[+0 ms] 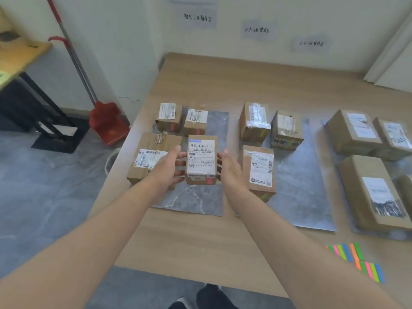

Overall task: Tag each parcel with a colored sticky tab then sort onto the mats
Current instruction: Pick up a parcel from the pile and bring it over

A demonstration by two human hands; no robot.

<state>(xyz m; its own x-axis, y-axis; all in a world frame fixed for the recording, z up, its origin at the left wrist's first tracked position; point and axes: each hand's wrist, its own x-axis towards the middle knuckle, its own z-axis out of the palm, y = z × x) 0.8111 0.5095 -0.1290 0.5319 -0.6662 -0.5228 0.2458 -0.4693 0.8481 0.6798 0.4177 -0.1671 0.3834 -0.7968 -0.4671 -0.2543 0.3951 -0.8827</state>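
Parcel (201, 159) sits gripped between left hand (169, 168) and right hand (229, 170), fingers (181, 162) curled round its sides, pink tab (209, 180) toward the wrists. Best lowered level onto the grey mat (191, 199) just beneath the palms, clear of boxes (195, 121) beyond the fingertips.

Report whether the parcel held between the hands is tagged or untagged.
Tagged: the parcel carries a pink tab low on its near side.

Both bare forearms reach forward, the left grip (169, 168) and right grip (229, 170) clasping a small parcel (201, 160) between them, thumbs uppermost, fingers curled against its sides.
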